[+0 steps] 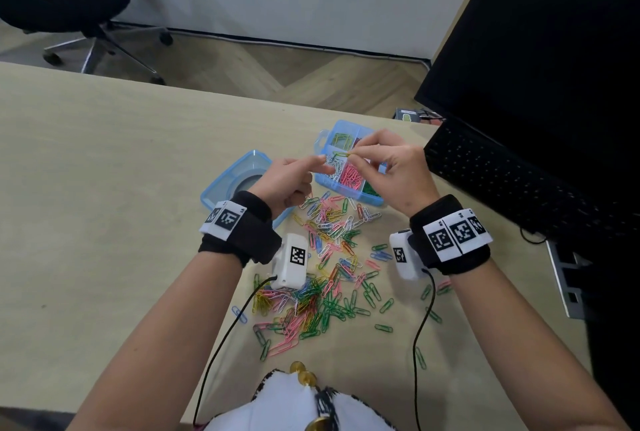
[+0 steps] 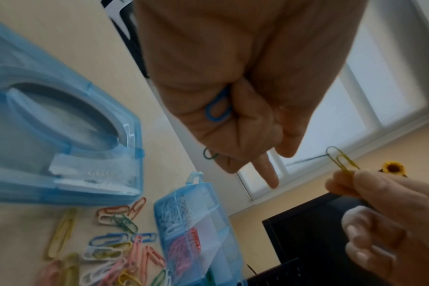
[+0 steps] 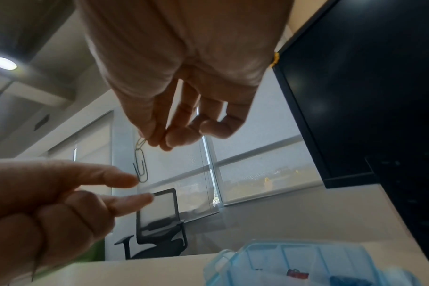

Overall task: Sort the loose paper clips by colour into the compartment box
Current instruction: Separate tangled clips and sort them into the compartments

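The left hand (image 1: 289,181) keeps a blue clip (image 2: 218,110) and a green one under its curled fingers, forefinger stretched out. To its right, the right hand (image 1: 394,167) pinches a yellow clip (image 2: 340,160), with a second hooked on it, above the compartment box (image 1: 323,184). Better to unhook them first, then drop each by colour.

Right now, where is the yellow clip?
In the head view the yellow clip hangs above the compartment box, pinched by the right hand, beside the left hand.
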Demonstrator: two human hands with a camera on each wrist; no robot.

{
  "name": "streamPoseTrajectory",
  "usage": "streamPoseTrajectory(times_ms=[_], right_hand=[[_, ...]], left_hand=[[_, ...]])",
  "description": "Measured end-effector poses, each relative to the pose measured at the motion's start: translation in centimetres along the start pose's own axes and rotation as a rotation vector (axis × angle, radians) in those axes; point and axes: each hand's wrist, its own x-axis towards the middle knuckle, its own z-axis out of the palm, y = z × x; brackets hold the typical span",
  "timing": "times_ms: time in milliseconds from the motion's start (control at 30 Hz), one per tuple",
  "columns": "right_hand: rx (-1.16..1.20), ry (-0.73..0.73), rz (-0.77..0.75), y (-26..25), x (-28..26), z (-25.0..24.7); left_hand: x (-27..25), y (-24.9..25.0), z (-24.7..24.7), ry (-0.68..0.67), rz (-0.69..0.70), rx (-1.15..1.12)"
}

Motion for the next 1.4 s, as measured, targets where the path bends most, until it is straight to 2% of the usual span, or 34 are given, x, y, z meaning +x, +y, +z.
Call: streamPoseTrajectory(times_ms=[200,500,733,800,867,967,1067,1133,1167,1233,1400], right_hand=[[0.095,0.004,0.186,-1.1,0.2,-0.4],[0.236,0.036,0.302,-2.1,0.3,-1.3],[0.220,0.058,0.422,-2.7,0.7,-1.4],[0.258,0.055,0.463,-2.8,0.8,-1.4],[0.427,0.081,0.531,-2.9,1.0,-1.5],[0.806,0.095,0.666,-3.1,1.1,-1.5],[0.999,0.080,0.802,-2.9,0.9,-1.2],[1.091,0.122,0.913,-2.5,0.9,-1.0],[1.144,0.144,0.968,-2.2,0.8,-0.9],[1.224,0.160,1.034,-1.6,0.6,-0.9],[1.108,0.084,1.017,-1.4,0.9,-1.2]], left_hand=[[-1.1,1.0,1.1,0.001,0.157,0.024],[-2.2,1.3,1.8,0.162,0.430,0.161],[-2.3,1.5,2.2,0.218,0.512,0.078],[-2.6,1.9,2.5,0.218,0.468,0.027],[-2.5,2.2,2.4,0.172,0.274,-0.134],[-1.8,2.3,1.9,-0.023,-0.080,-0.466],[-1.3,1.6,1.6,-0.193,-0.297,-0.827],[-1.2,1.1,1.4,-0.283,-0.392,-1.135],[-1.2,1.0,1.4,-0.293,-0.406,-1.257],[-1.1,0.7,1.4,-0.259,-0.370,-1.347],[-1.2,0.7,1.8,-0.186,-0.211,-1.227]])
